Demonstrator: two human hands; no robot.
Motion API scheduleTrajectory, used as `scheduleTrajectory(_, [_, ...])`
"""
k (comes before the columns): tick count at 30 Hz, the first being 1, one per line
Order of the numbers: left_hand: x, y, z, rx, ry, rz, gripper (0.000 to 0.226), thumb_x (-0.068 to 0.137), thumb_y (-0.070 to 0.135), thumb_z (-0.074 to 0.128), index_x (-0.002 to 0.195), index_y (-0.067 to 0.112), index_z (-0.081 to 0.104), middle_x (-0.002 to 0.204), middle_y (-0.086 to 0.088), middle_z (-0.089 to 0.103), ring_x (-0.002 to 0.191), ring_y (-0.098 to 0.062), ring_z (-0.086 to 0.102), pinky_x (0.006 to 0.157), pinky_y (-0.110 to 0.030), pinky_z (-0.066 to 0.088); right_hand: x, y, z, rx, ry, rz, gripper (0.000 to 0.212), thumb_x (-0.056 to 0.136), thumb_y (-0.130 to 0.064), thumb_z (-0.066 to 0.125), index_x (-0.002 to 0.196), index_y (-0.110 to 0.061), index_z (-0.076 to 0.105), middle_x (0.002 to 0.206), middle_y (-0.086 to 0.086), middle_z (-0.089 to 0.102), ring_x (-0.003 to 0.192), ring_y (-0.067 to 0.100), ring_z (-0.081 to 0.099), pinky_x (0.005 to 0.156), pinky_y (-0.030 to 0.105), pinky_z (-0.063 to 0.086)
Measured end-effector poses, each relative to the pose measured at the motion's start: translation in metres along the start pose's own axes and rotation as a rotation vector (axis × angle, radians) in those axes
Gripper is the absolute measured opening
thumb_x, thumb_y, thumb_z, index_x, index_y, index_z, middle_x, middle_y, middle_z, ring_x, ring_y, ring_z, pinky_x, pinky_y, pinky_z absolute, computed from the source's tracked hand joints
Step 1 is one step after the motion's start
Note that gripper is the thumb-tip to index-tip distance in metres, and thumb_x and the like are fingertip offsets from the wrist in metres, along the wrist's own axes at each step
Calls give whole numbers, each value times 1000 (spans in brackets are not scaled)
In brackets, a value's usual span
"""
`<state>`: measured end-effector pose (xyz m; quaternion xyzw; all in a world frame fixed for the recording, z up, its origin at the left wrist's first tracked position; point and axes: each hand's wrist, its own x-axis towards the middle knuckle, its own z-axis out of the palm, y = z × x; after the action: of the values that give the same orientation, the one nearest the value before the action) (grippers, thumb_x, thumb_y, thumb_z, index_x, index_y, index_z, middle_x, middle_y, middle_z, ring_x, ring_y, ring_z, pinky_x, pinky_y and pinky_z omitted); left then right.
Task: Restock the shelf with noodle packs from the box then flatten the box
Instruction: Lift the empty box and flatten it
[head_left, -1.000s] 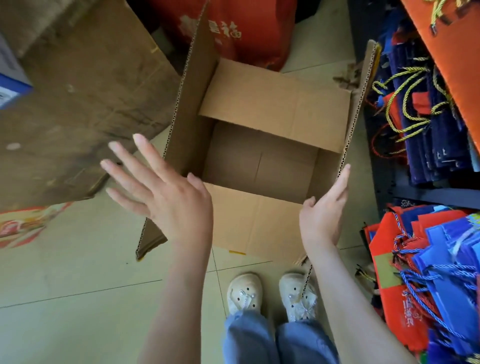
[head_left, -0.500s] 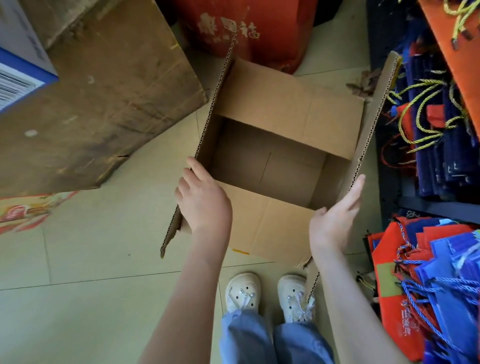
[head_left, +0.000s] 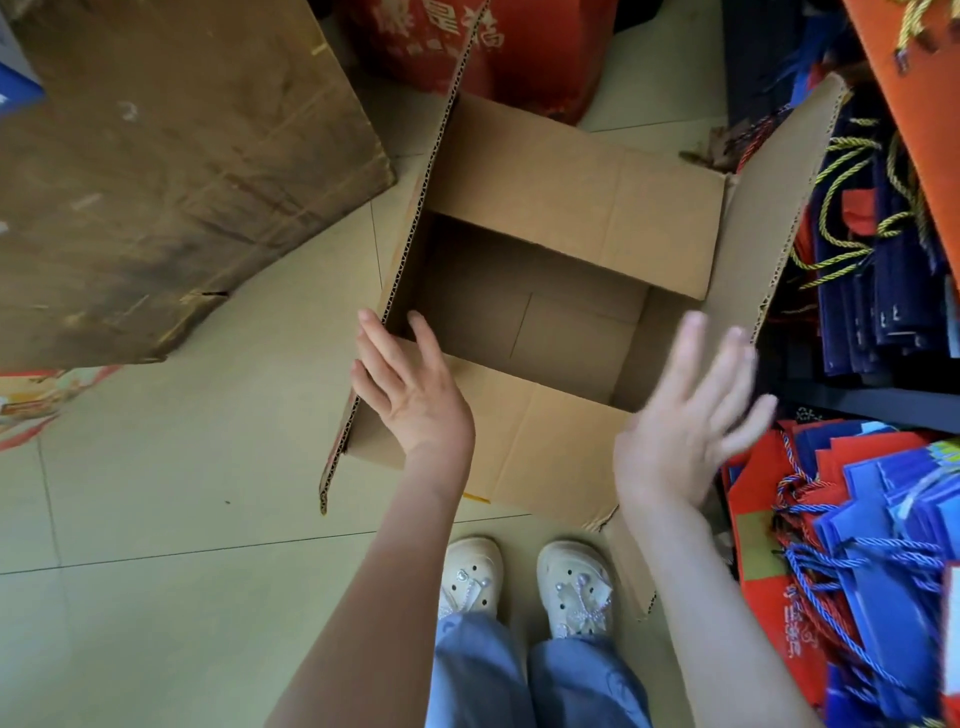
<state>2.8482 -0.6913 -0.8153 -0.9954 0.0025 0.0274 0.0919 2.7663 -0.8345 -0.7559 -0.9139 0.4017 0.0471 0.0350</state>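
Fingers straight, left hand (head_left: 410, 389) straddles box (head_left: 571, 197) flap edge; blurred right hand (head_left: 680, 431) seemingly spread, clear of it.

The pale tiled floor (head_left: 156, 519) carries everything around me. The open cardboard box (head_left: 566, 213) sits on it in the middle, flaps up and nothing inside, its near side just beyond my pale shoes (head_left: 574, 582), which stand at the bottom edge. A big, worn dark carton (head_left: 171, 171) fills the floor's far left corner, just beside the open box's left flap. A red-and-cream printed pack (head_left: 36, 400) pokes out from under it at the left edge. A red sack (head_left: 519, 57) stands at the far edge, behind the open box.
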Motion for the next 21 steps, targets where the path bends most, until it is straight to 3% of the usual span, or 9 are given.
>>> scheduleTrajectory(3, [-1, 2, -2, -15, -19, 0, 60, 67, 2, 48, 125, 17, 53, 142, -27, 13, 130, -39, 21, 106, -44, 7, -13, -32, 15, 11, -302, -309, 80, 72, 1, 65, 143, -21, 37, 152, 8, 31, 140, 25, 29, 113, 43, 9])
scheduleTrajectory(6, [-2, -1, -1, -27, 6, -15, 61, 68, 5, 45, 127, 17, 49, 143, -25, 12, 132, -37, 19, 107, -43, 5, -21, -50, 48, 83, -808, -272, 70, 90, -4, 42, 150, -29, 16, 160, -1, 1, 147, 18, 2, 117, 35, 10])
scheduleTrajectory(9, [-8, -5, 0, -96, 19, 19, 70, 69, 3, 47, 137, 17, 35, 144, -24, 16, 130, -37, 24, 106, -44, 16, -26, -56, 73, 81, -996, -207, 69, 97, -8, 34, 151, -30, -1, 159, -4, -15, 147, 19, -10, 119, 36, 7])
scheduleTrajectory(11, [-15, 0, -5, -178, 42, 64, 68, 74, 2, 47, 140, 13, 32, 141, -26, 32, 123, -39, 38, 100, -46, 31, -27, -58, 77, 104, -1046, -178, 67, 99, -11, 34, 151, -28, -4, 158, -5, -16, 146, 19, -11, 118, 37, 9])
scheduleTrajectory(13, [-23, 7, -12, -272, 36, 91, 61, 80, 9, 40, 141, 8, 35, 134, -25, 46, 116, -39, 49, 95, -47, 39, -23, -59, 72, 152, -1034, -148, 64, 99, -14, 37, 152, -26, 2, 160, -4, -9, 147, 20, -3, 116, 37, 17])
scheduleTrajectory(15, [-30, 14, -17, -341, -12, 96, 60, 82, 15, 39, 141, 3, 38, 133, -23, 49, 115, -39, 51, 96, -48, 41, -16, -59, 57, 217, -907, -102, 55, 98, -13, 39, 149, -19, 19, 159, 1, 10, 144, 25, 18, 111, 37, 29])
scheduleTrajectory(19, [-37, 17, -19, -338, -101, 108, 69, 75, 10, 55, 141, -2, 37, 130, -21, 51, 112, -38, 52, 94, -48, 43, -3, -44, 17, 334, -232, -42, 46, 88, -1, 46, 133, -9, 49, 147, 10, 38, 136, 27, 32, 111, 39, 22])
scheduleTrajectory(20, [-38, 17, -18, -309, -109, 114, 68, 76, 11, 52, 141, -2, 37, 129, -21, 52, 110, -37, 52, 93, -47, 43, 0, -39, 11, 335, -145, -60, 46, 86, 0, 48, 132, -9, 51, 145, 10, 41, 136, 27, 32, 112, 40, 20])
scheduleTrajectory(21, [-38, 17, -17, -277, -111, 116, 69, 75, 11, 50, 141, -1, 36, 128, -21, 52, 109, -36, 52, 93, -45, 41, 3, -37, 9, 332, -159, -71, 49, 87, 0, 48, 135, -11, 48, 147, 9, 39, 138, 25, 29, 113, 40, 19])
